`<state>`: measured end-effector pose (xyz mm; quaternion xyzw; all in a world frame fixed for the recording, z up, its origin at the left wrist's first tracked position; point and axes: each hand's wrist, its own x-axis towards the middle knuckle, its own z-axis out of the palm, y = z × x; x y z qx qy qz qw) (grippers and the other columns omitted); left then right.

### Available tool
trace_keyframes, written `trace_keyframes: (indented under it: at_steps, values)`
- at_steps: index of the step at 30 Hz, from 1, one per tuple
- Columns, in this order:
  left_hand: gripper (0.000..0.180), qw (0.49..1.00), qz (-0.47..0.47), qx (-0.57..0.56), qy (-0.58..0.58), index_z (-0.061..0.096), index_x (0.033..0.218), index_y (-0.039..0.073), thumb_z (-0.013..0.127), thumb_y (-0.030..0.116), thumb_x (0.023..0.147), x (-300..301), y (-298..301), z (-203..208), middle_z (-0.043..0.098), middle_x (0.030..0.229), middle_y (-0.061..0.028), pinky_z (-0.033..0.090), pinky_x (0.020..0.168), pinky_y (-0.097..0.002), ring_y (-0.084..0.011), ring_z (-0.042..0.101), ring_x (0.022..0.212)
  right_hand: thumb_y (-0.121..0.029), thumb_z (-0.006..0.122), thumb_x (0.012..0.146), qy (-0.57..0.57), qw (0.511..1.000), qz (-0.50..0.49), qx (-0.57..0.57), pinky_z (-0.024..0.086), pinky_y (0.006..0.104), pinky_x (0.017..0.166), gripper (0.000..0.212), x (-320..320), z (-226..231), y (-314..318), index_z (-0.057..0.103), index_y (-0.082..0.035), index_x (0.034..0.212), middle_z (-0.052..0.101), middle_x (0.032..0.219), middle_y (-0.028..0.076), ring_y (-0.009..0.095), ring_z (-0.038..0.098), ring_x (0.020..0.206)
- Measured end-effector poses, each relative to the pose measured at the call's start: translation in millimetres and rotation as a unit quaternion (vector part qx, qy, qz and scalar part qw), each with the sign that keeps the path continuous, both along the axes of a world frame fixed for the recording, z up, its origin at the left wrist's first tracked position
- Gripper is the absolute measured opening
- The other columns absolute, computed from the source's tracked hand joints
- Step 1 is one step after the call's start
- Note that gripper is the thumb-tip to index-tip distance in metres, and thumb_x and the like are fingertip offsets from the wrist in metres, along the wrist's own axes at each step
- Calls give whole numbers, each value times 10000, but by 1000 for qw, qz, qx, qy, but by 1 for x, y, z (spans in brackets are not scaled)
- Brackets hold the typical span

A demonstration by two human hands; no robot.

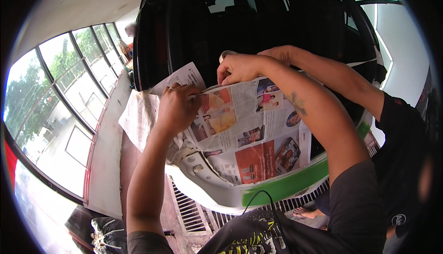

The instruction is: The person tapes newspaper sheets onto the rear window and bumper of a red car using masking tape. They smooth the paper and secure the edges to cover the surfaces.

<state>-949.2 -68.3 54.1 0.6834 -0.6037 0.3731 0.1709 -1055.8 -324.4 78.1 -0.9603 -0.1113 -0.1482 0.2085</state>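
A printed newspaper sheet (240, 134) hangs over the edge of a dark vehicle opening. My left hand (177, 106), with a ring on one finger, is closed at the sheet's upper left edge, fingertips pressed on the paper. To its right, my right hand (242, 68) curls over the sheet's top edge. A tan roll of tape (226, 55) shows beside its fingers, partly hidden by the hand. More newspaper (184, 76) lies behind and left of my left hand. Another person's hand (277, 55) rests just beyond my right forearm, its fingers mostly hidden.
Below the paper runs a white body panel (203, 194) with a green painted stretch (286, 185). The co-worker's arm (337, 76) reaches in from the right. A slatted floor grate (187, 210) lies beneath, a dark bag (108, 235) at lower left. Tall windows (69, 83) line the left.
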Motion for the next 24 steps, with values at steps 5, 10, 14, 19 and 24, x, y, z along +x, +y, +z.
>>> trace_keyframes:
  at_steps: [5, 10, 14, 19, 24]
  values:
    - [145, 999, 39, -38, -4, 804, 958, 68, 741, 188, 905, 1, -15, 5, 781, 981, -147, 507, 979, -471, -356, 698, 1028, -200, 776, 978, -21, 999, -28, 2, 579, 348, 849, 219, -5, -2, -5, 813, -47, 1130, 787, 1033, 94, 199, 742, 971]
    - [150, 996, 48, -48, -55, 804, 946, 70, 734, 196, 905, 2, -22, 4, 765, 996, -137, 498, 972, -478, -372, 676, 1036, -204, 785, 983, -44, 999, -10, -2, 575, 351, 856, 217, -7, -5, -11, 812, -39, 1122, 782, 1034, 98, 185, 732, 970]
    - [153, 997, 55, -35, -48, 799, 951, 62, 729, 194, 916, -5, -28, 7, 751, 1016, -147, 495, 1007, -483, -378, 668, 1054, -192, 766, 995, -40, 999, -20, 30, 575, 344, 813, 210, -17, -3, -16, 816, -60, 1149, 792, 1013, 87, 177, 739, 934]
    - [140, 995, 53, -45, -69, 798, 953, 92, 725, 197, 896, -1, -30, 8, 760, 1001, -123, 484, 999, -475, -366, 672, 1047, -291, 744, 1020, -35, 998, -19, 39, 561, 338, 885, 307, -23, -2, -16, 793, -42, 1194, 771, 1040, 74, 168, 717, 997]
    - [126, 996, 65, -29, -61, 788, 973, 102, 710, 170, 901, -2, -30, 10, 758, 1035, -119, 486, 1022, -471, -366, 673, 1075, -189, 834, 930, -14, 999, -22, 38, 571, 343, 806, 274, -32, -8, -16, 786, -29, 1147, 774, 1020, 64, 173, 726, 923]
